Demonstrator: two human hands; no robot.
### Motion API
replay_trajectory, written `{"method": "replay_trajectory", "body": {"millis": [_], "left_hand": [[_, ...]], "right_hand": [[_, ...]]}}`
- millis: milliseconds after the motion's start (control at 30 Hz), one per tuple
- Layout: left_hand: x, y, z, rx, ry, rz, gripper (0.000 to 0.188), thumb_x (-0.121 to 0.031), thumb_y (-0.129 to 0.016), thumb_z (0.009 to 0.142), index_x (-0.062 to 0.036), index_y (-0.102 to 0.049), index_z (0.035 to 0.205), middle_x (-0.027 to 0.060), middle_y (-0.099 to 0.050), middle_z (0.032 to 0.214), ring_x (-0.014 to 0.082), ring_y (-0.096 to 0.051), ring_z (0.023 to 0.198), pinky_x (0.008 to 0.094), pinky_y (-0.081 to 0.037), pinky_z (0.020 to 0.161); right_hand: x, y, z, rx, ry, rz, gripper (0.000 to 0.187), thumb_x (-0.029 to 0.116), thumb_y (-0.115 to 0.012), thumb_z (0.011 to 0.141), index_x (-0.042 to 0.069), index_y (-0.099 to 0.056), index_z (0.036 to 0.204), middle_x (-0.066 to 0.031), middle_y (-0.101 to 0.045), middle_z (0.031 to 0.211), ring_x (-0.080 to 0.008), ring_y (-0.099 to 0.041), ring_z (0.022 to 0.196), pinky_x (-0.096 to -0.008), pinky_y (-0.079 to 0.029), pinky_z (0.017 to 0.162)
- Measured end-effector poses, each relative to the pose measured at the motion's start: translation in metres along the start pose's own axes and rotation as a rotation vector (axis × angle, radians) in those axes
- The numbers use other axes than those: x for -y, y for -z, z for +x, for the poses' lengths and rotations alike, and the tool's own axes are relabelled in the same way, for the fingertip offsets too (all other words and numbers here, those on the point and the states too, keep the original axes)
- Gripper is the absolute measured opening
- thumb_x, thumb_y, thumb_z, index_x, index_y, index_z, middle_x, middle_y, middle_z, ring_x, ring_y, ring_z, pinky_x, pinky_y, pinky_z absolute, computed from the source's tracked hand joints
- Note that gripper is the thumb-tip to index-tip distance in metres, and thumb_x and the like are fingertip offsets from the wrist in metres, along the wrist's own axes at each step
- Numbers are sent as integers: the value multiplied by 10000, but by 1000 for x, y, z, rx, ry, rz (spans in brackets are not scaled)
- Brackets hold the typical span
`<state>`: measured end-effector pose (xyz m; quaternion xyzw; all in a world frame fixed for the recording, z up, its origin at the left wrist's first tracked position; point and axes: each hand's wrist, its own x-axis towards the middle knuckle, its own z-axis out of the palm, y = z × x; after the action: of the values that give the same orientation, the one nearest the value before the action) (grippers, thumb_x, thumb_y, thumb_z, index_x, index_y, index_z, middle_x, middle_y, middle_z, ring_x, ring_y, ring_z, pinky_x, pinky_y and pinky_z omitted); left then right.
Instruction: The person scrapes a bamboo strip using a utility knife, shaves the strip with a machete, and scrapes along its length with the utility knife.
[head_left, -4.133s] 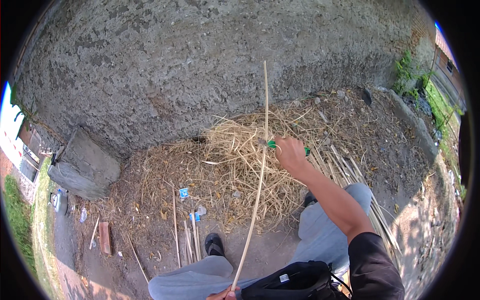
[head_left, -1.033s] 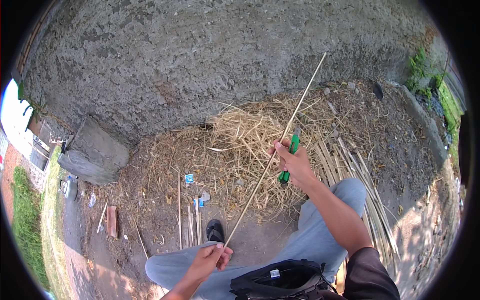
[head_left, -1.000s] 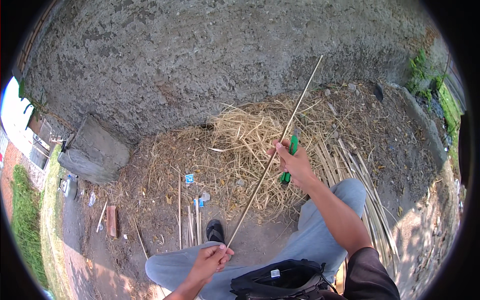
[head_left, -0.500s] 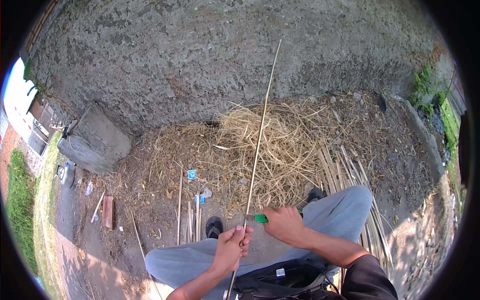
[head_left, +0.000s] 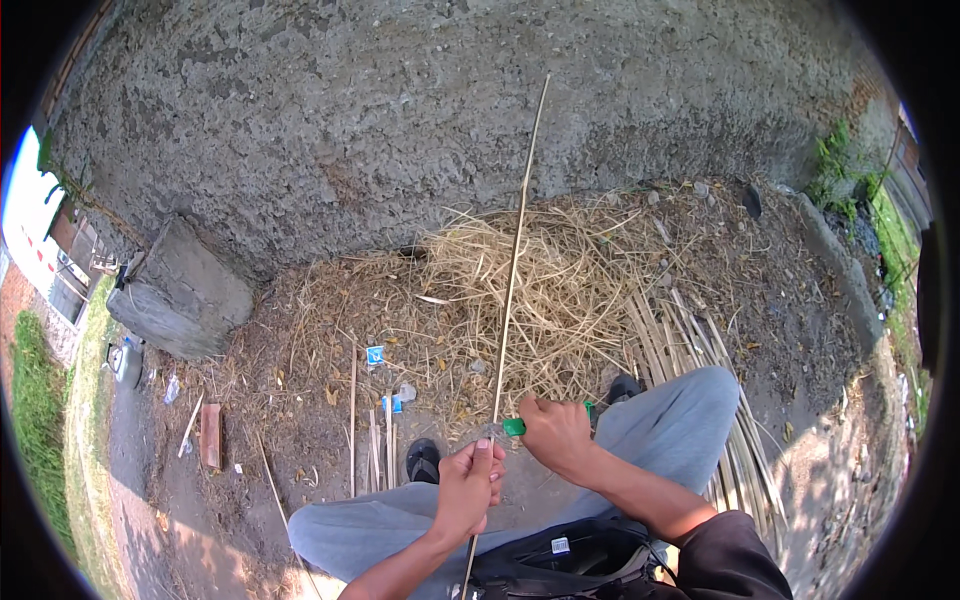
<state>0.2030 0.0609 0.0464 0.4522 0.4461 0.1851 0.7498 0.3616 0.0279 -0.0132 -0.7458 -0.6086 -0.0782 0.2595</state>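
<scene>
A long, thin bamboo strip (head_left: 511, 275) runs from my lap up across the straw-coloured heap, its far end in front of the wall. My left hand (head_left: 469, 488) is closed around its lower part, thumb on top. Just to the right, my right hand (head_left: 558, 436) grips a green-handled knife (head_left: 513, 427). A short grey piece of its blade shows beside the strip, just above my left thumb; the rest of the blade cannot be made out. The strip's lower end passes down between my legs.
A heap of pale shavings (head_left: 540, 300) lies before the rough wall (head_left: 400, 130). Split bamboo strips (head_left: 740, 430) lie beside my right leg, and a few slats (head_left: 376, 445) near my left foot. A concrete block (head_left: 190, 290), a reddish brick (head_left: 211, 436) and a kettle (head_left: 124, 362) are on the left.
My right hand and the knife have shifted slightly left and up along the strip. My left hand still holds the strip, a little higher. The whole view has turned slightly.
</scene>
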Motion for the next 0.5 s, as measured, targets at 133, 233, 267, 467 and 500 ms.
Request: {"method": "replay_trajectory", "body": {"millis": [133,233,267,467,500], "left_hand": [[-9,2,4,18,-73,61,327,-286,-398,1048,-16,-518,910,-33,-370,626,23,-276,468,208,-222,407],[-21,-2,5,10,-90,68,336,-273,-415,1041,-7,-533,874,-36,-404,615,22,-328,456,207,-290,395],[-24,-4,6,4,-113,61,341,-274,-413,1042,-6,-534,868,-36,-405,614,24,-331,456,208,-295,394],[-37,-11,10,-25,-143,39,348,-278,-414,1041,-10,-539,859,-36,-409,614,28,-338,457,210,-304,391],[-38,-12,11,-33,-140,23,347,-280,-415,1041,-11,-539,859,-37,-410,614,29,-337,456,210,-303,391]], "right_hand": [[-4,-1,12,-100,27,11,116,93,-590,764,2,-623,826,-118,-655,641,-243,-646,498,-360,-495,421],[-6,2,26,-172,40,9,129,78,-593,753,-6,-632,844,-113,-648,635,-245,-644,502,-353,-490,420],[-6,4,30,-203,45,9,126,69,-591,749,-5,-633,842,-110,-642,627,-249,-643,503,-350,-487,419],[-3,13,51,-198,29,2,59,47,-588,740,44,-547,697,-118,-641,645,-260,-646,526,-360,-491,425],[-4,12,53,-199,30,0,59,47,-588,740,44,-547,697,-118,-641,645,-260,-646,526,-360,-491,425]]}}
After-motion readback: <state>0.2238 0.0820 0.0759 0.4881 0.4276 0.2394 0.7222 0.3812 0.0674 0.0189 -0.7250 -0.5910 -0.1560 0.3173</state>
